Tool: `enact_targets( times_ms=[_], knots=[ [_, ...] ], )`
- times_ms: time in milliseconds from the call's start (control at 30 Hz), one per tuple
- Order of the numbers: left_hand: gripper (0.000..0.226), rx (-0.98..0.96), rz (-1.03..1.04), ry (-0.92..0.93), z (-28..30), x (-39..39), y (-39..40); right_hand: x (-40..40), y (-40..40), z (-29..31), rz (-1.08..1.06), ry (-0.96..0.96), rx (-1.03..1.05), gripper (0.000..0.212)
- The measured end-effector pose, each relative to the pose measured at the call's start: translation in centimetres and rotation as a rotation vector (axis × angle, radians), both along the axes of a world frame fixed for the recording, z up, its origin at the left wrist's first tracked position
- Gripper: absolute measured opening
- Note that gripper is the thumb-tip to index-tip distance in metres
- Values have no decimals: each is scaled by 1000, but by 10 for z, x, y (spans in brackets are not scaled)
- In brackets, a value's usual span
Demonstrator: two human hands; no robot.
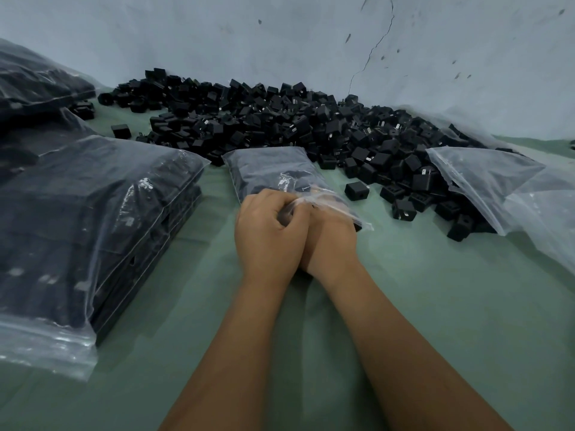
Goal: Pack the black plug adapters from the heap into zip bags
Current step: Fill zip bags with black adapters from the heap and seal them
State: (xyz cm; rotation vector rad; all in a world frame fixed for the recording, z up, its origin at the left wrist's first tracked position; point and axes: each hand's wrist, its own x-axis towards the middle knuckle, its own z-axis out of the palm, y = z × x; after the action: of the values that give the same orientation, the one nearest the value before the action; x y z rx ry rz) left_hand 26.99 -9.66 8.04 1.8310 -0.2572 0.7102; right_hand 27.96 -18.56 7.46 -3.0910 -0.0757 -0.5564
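Nearest, lower centre of the frame: our two forearms, running up over bare green cloth; open room on both sides of them.

Centre: our left hand and right hand, pressed together side by side, fingers curled and pinching the near mouth of a filled zip bag; the bag lies flat on the cloth, its closed far end touching the heap; step in hand, as we judge it, sealing the zip strip; how much of the strip is already shut we cannot tell.

Next move, by our estimate: run the pinch along the strip towards the free corner at centre right; then set the bag aside and take an empty one.

Left of the frame: a stack of packed bags, its near edge reaching the lower left; a likely place for the finished bag; more packed bags at upper left.

Right of the frame: a clear plastic bag, lying partly over the heap's edge; loose plug adapters scattered just beside our bag.

Farthest, upper centre: the heap of black plug adapters, against the cracked wall.
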Motion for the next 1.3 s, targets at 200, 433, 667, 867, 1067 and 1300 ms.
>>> enact_targets(
  times_ms=[200,433,667,867,1067,1300],
  knots=[
    [18,18,8,3,-1,1,-1,-2,1,4,39,-18,8,24],
    [16,13,17,-12,-2,2,-1,5,0,1,47,1,-11,25],
    [13,38,-42,-17,-5,4,3,-17,-11,-2,267,-261,307,22],
    [30,-684,-116,139,2,6,17,-37,-20,3,139,-693,471,7],
    [55,-153,-160,522,-15,23,30,-32,-49,-5,-154,-235,863,22],
    [83,173,-347,540,-11,24,30,-54,-61,-6,-144,-353,998,25]
  ],
)
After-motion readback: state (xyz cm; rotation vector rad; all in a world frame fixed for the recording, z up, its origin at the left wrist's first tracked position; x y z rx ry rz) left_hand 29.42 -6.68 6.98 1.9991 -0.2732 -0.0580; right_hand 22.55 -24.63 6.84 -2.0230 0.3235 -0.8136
